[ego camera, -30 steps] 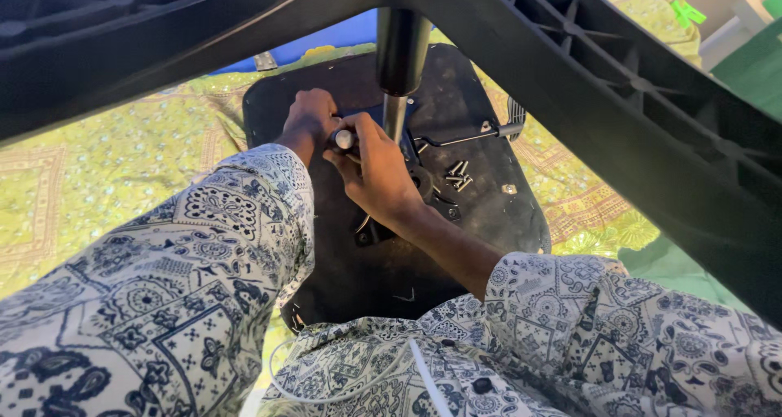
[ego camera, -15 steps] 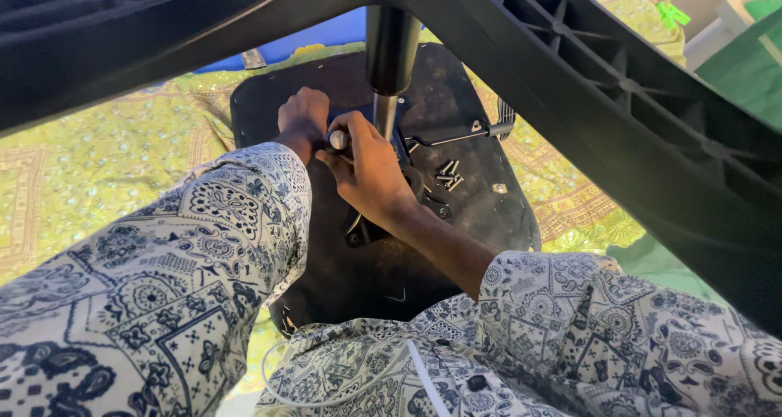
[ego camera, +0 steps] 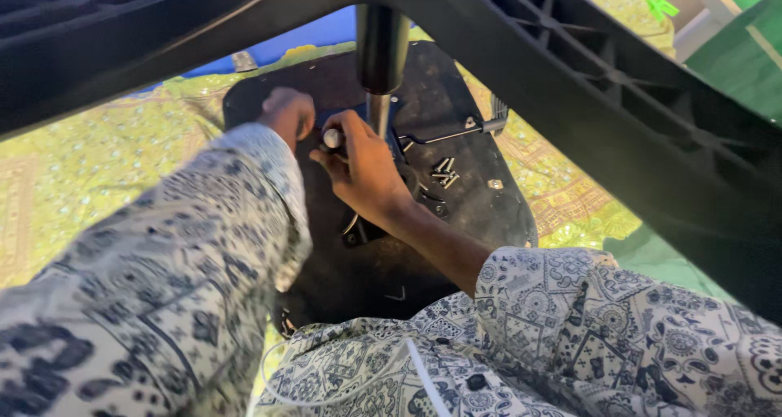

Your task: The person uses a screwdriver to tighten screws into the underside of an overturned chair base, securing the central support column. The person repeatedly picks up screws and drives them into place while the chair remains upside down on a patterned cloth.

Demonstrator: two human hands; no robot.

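Note:
An upturned black chair seat [ego camera: 456, 221] lies on a patterned yellow-green cloth. A black gas cylinder [ego camera: 381, 46] with a chrome rod rises from its mechanism, under the black star base legs [ego camera: 570, 67]. My right hand [ego camera: 366, 177] is closed around a tool with a round white-tipped handle [ego camera: 332, 138] beside the rod. My left hand [ego camera: 287, 111] rests on the mechanism just left of it, fingers curled; what it holds is hidden. Several loose screws [ego camera: 444, 171] lie on the seat to the right.
A metal lever [ego camera: 456, 129] sticks out to the right of the mechanism. The yellow-green cloth [ego camera: 106, 156] spreads left and right of the seat. A blue surface [ego camera: 318, 30] lies behind it. Green boards [ego camera: 733, 67] stand at the far right.
The view has shifted slightly. My left hand has moved a little left and up, away from the tool handle. My right hand stays closed on the tool.

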